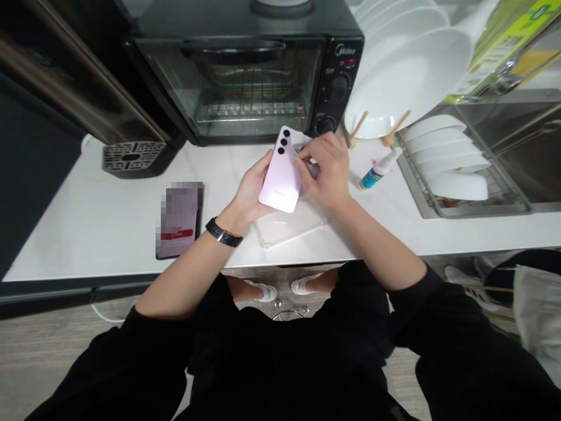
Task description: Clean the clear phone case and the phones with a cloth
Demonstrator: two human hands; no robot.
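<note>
My left hand (250,188) grips the phone (280,178) from the left, seemingly to steady it back-up above the counter (228,251), on the oven's (249,88) near side. The fingers of my right hand (326,166) bunch at its right side; I cannot tell whether they pinch anything. The phone's back is smooth, glossy lilac; the clear case (284,227) lying nearer looks round-cornered.

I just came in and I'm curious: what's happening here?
A person's left hand holds a pale pink phone, cameras facing up. The right hand is at the phone's edge; whether it pinches something is unclear. Below, a clear flat case lies on the white counter, with a small bottle to the right and another device to the left.
</note>
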